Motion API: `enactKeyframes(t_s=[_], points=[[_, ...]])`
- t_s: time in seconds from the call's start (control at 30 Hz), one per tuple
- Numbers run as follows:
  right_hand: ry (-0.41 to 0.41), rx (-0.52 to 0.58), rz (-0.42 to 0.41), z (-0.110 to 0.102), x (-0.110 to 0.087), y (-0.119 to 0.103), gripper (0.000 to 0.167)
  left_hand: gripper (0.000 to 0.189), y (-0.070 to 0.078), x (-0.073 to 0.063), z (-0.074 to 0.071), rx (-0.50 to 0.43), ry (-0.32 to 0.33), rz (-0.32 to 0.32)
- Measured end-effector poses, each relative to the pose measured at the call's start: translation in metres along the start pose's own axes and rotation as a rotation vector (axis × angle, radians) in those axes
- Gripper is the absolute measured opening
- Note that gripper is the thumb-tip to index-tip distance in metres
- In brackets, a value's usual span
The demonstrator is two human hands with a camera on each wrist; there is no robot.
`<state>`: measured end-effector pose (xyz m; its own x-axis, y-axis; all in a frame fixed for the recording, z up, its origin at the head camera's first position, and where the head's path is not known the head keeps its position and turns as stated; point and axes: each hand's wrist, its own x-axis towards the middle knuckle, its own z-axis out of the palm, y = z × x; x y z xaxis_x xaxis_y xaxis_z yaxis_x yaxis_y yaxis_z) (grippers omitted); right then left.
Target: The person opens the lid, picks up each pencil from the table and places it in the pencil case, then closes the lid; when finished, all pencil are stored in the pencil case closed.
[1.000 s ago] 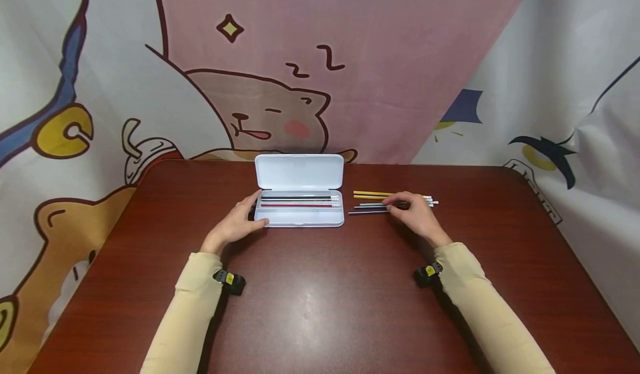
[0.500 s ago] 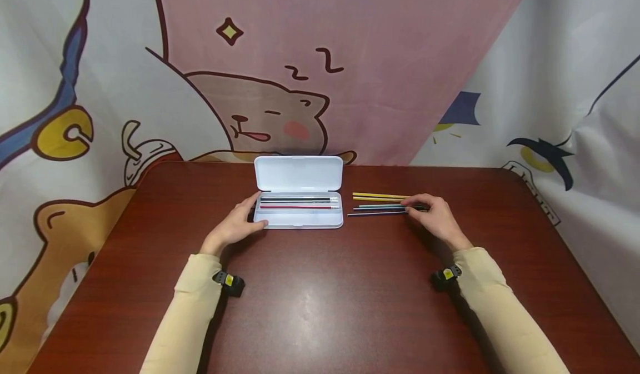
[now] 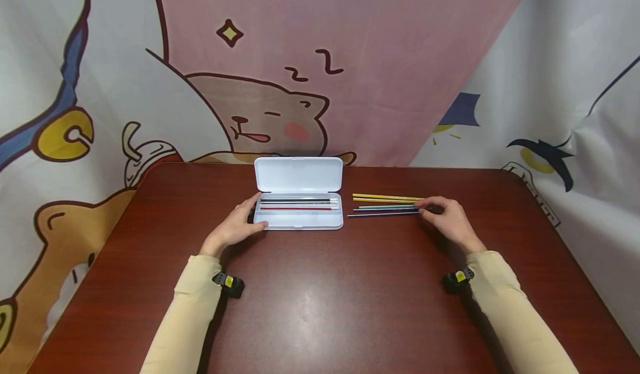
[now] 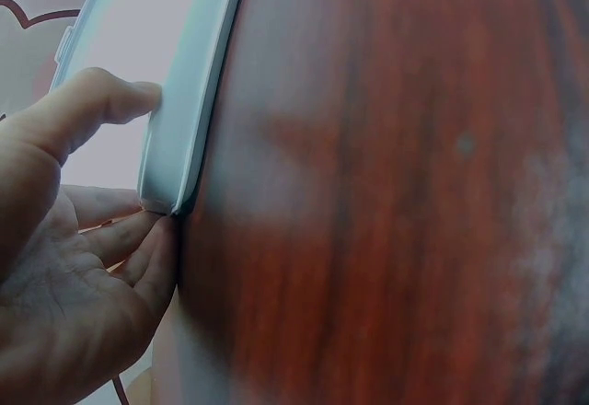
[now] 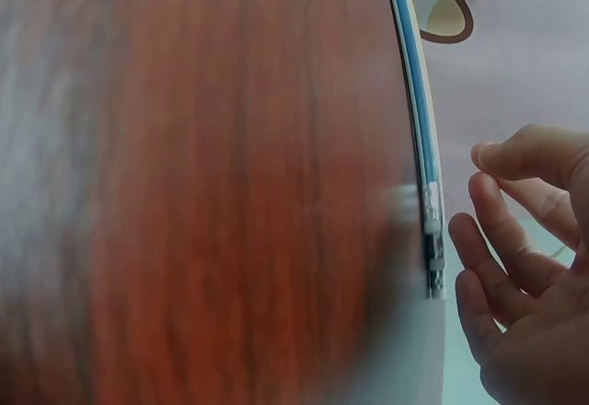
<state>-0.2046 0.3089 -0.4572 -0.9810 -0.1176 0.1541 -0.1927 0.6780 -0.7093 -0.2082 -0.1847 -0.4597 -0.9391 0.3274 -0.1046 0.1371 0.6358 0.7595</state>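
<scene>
One white pencil case (image 3: 300, 219) lies on the reddish-brown table (image 3: 310, 285), lid (image 3: 299, 175) raised at the back. Its rear compartment holds a black pencil (image 3: 295, 200) and a red pencil (image 3: 295, 208); further pencils between them are too fine to count. The left hand (image 3: 234, 228) grips the case's left end, thumb on the near rim and fingers against the end wall; the fingertips are partly hidden in the head view. In the left wrist view the case runs off the top edge and glare whitens its interior.

To the right of the case lie yellow pencils (image 3: 382, 196), a green pencil (image 3: 385, 207) and a dark blue pencil (image 3: 382, 215). The right hand (image 3: 447, 221) covers their eraser ends in the head view. Its thumb and forefinger tips are close together; whether they pinch a pencil cannot be determined. In the right wrist view the pencils are cut off at the top.

Legible on the cartoon backdrop (image 3: 390, 85): two Z shapes above a sleeping animal. Lettering on a banner (image 3: 534, 192) at right ends in what looks like "HT", the remainder unclear. Any print on the pencils is too small to read. Both pale sleeves leave the lower edge of the head view.
</scene>
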Motion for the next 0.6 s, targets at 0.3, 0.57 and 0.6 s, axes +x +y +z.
enactKeyframes(t_s=[0.3, 0.57, 0.6], points=[[0.016, -0.025, 0.005, -0.004, -0.002, 0.010, 0.018, 0.083, -0.001, 0.000, 0.001, -0.003, 0.006, 0.010], [-0.065, -0.031, 0.055, -0.006, -0.002, 0.014, 0.022, 0.082, -0.001, 0.000, 0.001, -0.003, 0.016, 0.025], [-0.072, -0.030, 0.054, -0.006, -0.001, 0.014, 0.022, 0.082, -0.001, 0.000, 0.001, -0.005, 0.015, 0.022]])
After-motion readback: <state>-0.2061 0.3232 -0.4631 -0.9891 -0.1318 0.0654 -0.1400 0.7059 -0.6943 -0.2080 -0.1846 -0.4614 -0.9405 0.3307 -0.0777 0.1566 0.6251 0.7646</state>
